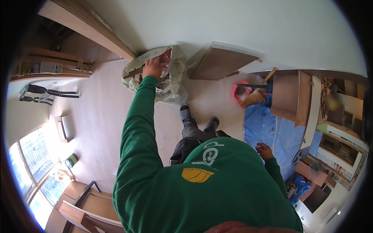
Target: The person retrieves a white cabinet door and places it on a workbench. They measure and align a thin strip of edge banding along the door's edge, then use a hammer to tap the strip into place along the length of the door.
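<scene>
A pale, translucent woven sack [134, 58] stands on the floor near the wall, its mouth open. Inside lie scraps, a brown wooden strip [136, 72] and something pink-red [166, 57]. My left arm is stretched out, and my left hand [152, 68] is in the sack's mouth. Its fingers are bent down among the scraps, closed on something I cannot make out. Beside my body, to the right, hangs my right hand [265, 150], holding nothing, with loosely bent fingers apart. It is above the edge of a blue sheet [258, 126].
A brown panel [225, 62] leans on the wall right of the sack. Further right are a red dustpan [235, 93] with debris, a straw broom [254, 98] and cabinet pieces [291, 93]. A wooden frame [97, 35] stands at upper left; boards [101, 206] lie at lower left.
</scene>
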A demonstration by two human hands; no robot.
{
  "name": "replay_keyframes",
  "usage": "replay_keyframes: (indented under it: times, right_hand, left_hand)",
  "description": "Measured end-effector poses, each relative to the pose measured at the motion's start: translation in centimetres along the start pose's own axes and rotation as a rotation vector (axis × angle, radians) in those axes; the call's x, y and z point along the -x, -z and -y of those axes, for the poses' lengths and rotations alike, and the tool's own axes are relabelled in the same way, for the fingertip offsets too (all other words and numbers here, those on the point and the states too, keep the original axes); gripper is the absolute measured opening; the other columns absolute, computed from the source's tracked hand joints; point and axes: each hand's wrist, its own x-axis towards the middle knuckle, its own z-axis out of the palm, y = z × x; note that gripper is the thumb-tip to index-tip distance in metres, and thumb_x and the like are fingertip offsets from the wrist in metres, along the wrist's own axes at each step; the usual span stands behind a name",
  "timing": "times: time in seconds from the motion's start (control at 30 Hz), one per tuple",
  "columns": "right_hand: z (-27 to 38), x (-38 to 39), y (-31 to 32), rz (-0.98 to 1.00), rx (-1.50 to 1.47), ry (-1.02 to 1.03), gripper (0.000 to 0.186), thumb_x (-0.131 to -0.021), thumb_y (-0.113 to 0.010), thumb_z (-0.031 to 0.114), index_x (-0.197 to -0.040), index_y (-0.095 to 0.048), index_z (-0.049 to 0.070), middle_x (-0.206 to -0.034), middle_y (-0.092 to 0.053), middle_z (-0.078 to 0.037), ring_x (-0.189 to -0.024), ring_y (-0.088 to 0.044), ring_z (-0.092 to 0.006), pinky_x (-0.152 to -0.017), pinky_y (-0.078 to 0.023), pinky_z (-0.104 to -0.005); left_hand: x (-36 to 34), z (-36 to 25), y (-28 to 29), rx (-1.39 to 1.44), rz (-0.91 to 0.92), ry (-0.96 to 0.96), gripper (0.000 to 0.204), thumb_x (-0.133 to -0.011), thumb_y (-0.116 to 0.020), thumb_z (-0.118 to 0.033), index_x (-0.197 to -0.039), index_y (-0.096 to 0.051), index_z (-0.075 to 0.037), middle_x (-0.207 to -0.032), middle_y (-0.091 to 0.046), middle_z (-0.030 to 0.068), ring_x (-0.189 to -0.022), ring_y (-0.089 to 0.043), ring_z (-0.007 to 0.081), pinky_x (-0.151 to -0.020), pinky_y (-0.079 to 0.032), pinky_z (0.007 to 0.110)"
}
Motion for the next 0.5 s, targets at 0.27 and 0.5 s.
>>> replay_keyframes:
  times: [0.27, 0.5]
  right_hand:
    - [-0.6, 0.9, -0.2, 0.017, 0.009, -0.024, 0.045, -0.091, -0.074, 0.030, -0.125, -0.067, 0.001, -0.093, -0.072, -0.011, -0.079, -0.066, -0.0170, -0.073, -0.054, -0.0338]
    - [0.0, 1.5, -0.4, 0.009, -0.027, -0.009, 0.043, -0.092, -0.074, 0.029, -0.124, -0.068, 0.002, -0.093, -0.071, -0.010, -0.081, -0.065, -0.0153, -0.074, -0.053, -0.0320]
  left_hand:
    - [-0.6, -2.1, 0.2, -0.189, 0.064, 0.145, 0.044, -0.091, -0.067, -0.039, -0.128, -0.062, -0.015, -0.132, -0.060, 0.0095, -0.128, -0.052, 0.0339, -0.103, -0.046, 0.053]
    - [-1.4, -1.2, -2.4, 0.107, 0.198, 0.283, 0.044, -0.095, -0.058, -0.045, -0.124, -0.064, -0.012, -0.122, -0.068, 0.0191, -0.118, -0.060, 0.0412, -0.101, -0.047, 0.051]
